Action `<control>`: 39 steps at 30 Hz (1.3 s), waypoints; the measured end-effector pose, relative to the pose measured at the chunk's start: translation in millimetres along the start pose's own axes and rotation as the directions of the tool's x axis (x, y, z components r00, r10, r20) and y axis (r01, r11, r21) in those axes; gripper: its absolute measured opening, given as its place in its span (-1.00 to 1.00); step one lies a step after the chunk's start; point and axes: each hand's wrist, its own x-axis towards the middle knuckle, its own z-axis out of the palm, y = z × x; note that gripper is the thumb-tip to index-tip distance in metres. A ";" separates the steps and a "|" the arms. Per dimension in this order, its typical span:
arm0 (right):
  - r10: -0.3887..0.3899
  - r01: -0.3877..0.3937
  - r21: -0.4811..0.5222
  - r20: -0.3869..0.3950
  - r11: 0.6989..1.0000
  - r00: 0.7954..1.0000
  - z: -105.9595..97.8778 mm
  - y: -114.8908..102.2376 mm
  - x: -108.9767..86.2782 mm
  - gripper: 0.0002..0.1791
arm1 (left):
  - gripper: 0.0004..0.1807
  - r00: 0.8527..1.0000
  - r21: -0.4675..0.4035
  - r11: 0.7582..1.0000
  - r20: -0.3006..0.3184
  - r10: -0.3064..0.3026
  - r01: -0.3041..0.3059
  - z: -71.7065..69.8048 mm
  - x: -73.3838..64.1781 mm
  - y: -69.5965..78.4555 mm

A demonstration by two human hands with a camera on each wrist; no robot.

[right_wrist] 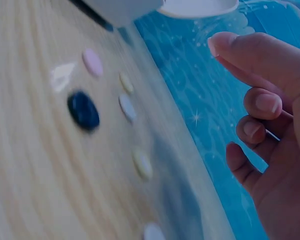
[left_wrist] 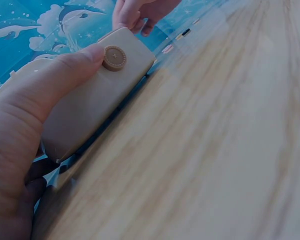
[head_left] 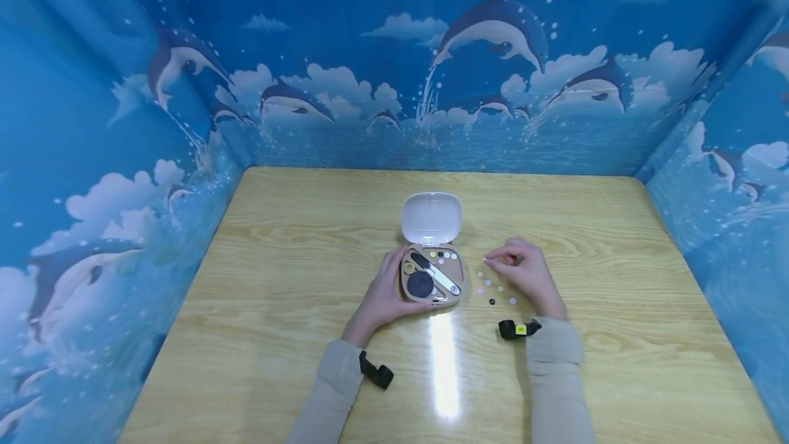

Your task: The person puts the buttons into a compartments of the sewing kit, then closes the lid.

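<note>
My left hand [head_left: 385,297] grips the left side of a small beige sewing box [head_left: 457,297], its white lid [head_left: 431,218] standing raised behind. In the left wrist view the thumb lies by a round brown knob [left_wrist: 115,58] on the box's front. Inside are a black disc [head_left: 420,284], a slim black-and-white tool [head_left: 440,276] and several small buttons [head_left: 440,254]. My right hand [head_left: 524,269], right of the box and above the table, pinches what looks like a small pale button [head_left: 485,261] between thumb and forefinger; the fingers mostly hide it.
Several loose buttons, among them a black button [head_left: 492,301] and a pink button [right_wrist: 92,62], lie on the wooden table [head_left: 296,238] between the box and the right hand. Blue dolphin curtains [head_left: 345,33] stand along the table's back and sides.
</note>
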 end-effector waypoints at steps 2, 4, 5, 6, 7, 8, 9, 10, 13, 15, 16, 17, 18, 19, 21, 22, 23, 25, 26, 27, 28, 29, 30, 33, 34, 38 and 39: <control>-0.010 0.010 0.022 0.005 1.000 1.000 4.1 -2.2 2.7 -0.87 | 0.39 1.000 0.002 1.000 0.000 -0.002 0.002 0.0 0.0 -0.4; -0.006 0.006 0.049 0.013 0.999 1.000 8.3 -3.0 5.4 -0.87 | 0.39 1.000 0.005 1.000 -0.002 -0.001 0.001 0.3 0.0 -1.1; 0.000 -0.001 0.062 0.019 0.998 1.000 11.0 -0.5 7.4 -0.88 | 0.39 1.000 0.003 1.000 -0.002 0.000 0.000 0.5 0.0 -1.3; 0.003 -0.005 0.066 0.028 0.998 1.000 13.2 -1.2 8.7 -0.88 | 0.39 1.000 0.002 1.000 -0.003 0.001 -0.001 0.6 -0.1 -1.5; 0.012 -0.014 0.073 0.035 0.997 0.999 16.5 1.8 10.7 -0.88 | 0.39 1.000 0.002 1.000 -0.004 0.002 -0.002 0.6 -0.2 -1.5; 0.013 -0.016 0.075 0.042 0.997 0.999 19.8 6.1 12.9 -0.88 | 0.39 1.000 0.002 1.000 -0.006 0.004 -0.004 0.6 -0.3 -1.5; 0.011 -0.014 0.076 0.047 0.997 0.999 23.0 9.3 14.6 -0.88 | 0.40 1.000 0.002 1.000 -0.007 0.005 -0.005 0.6 -0.5 -1.6; 0.008 -0.012 0.078 0.051 0.997 0.999 26.3 12.6 16.3 -0.88 | 0.40 1.000 0.000 1.000 -0.007 0.007 -0.007 0.7 -0.6 -1.5; -0.013 0.007 0.086 0.064 0.996 0.998 35.0 18.3 20.0 -0.87 | 0.40 1.000 0.002 1.000 -0.007 0.009 -0.009 1.1 -1.0 -1.7; -0.035 0.028 0.096 0.071 0.995 0.997 39.2 16.5 21.0 -0.87 | 0.40 1.000 0.001 1.000 -0.006 0.010 -0.010 1.5 -1.0 -2.5; -0.039 0.031 0.095 0.075 0.995 0.996 41.3 15.9 21.4 -0.87 | 0.39 1.000 0.001 1.000 -0.006 0.011 -0.011 1.8 -1.0 -2.8; -0.047 0.040 0.093 0.078 0.995 0.996 43.4 15.3 21.9 -0.87 | 0.39 1.000 0.001 1.000 -0.006 0.012 -0.012 1.9 -0.9 -3.2; -0.055 0.048 0.090 0.079 0.995 0.995 45.5 15.0 22.3 -0.87 | 0.39 1.000 0.002 1.000 -0.005 0.014 -0.014 2.0 -0.8 -3.7; -0.062 0.055 0.084 0.080 0.995 0.995 47.5 15.1 22.7 -0.87 | 0.39 1.000 0.001 1.000 -0.006 0.016 -0.016 2.2 -0.8 -4.1; -0.053 0.046 0.078 0.083 0.996 0.995 51.3 15.7 23.2 -0.87 | 0.39 1.000 -0.001 1.000 -0.007 0.018 -0.018 2.4 -0.6 -4.5; -0.045 0.038 0.078 0.085 0.996 0.995 53.1 15.9 23.4 -0.87 | 0.39 1.000 -0.002 1.000 -0.007 0.018 -0.018 2.5 -0.5 -4.6; -0.038 0.030 0.082 0.088 0.996 0.995 54.7 16.3 23.5 -0.86 | 0.39 1.000 -0.001 1.000 -0.006 0.017 -0.017 2.7 -0.5 -4.6; -0.018 0.010 0.084 0.096 0.996 0.995 57.5 16.7 23.4 -0.85 | 0.39 1.000 0.000 1.000 -0.007 0.014 -0.014 2.9 -0.5 -4.3; -0.012 0.004 0.084 0.098 0.996 0.995 58.9 16.8 23.3 -0.85 | 0.39 1.000 0.004 1.000 -0.006 0.016 -0.016 2.9 -0.5 -4.4; -0.015 0.008 0.079 0.097 0.997 0.995 60.0 16.7 23.5 -0.85 | 0.39 1.000 0.008 1.000 -0.007 0.019 -0.019 2.9 -0.5 -4.2; -0.024 0.017 0.075 0.098 0.997 0.995 61.1 16.5 23.5 -0.86 | 0.40 1.000 0.008 1.000 -0.009 0.024 -0.024 2.9 -0.5 -4.1; -0.035 0.028 0.070 0.097 0.997 0.995 61.9 16.2 23.6 -0.86 | 0.40 0.999 0.009 1.000 -0.011 0.030 -0.030 3.0 -0.5 -4.0; -0.049 0.043 0.062 0.096 0.997 0.994 62.8 16.3 23.8 -0.87 | 0.40 0.999 0.008 0.999 -0.015 0.036 -0.036 2.9 -0.6 -4.0; -0.086 0.082 0.046 0.087 0.996 0.992 64.8 15.4 24.4 -0.89 | 0.40 0.998 0.002 0.998 -0.025 0.056 -0.056 2.4 -0.5 -3.7; -0.095 0.092 0.043 0.086 0.995 0.992 65.2 15.0 24.5 -0.90 | 0.39 0.998 0.000 0.998 -0.028 0.061 -0.061 2.1 -0.5 -3.7; -0.108 0.105 0.042 0.079 0.994 0.991 66.5 14.2 24.8 -0.90 | 0.39 0.998 -0.001 0.998 -0.028 0.064 -0.064 1.2 -0.3 -3.5; -0.110 0.107 0.044 0.078 0.993 0.991 66.6 13.9 24.9 -0.90 | 0.38 0.998 -0.002 0.998 -0.028 0.063 -0.064 1.1 -0.2 -3.5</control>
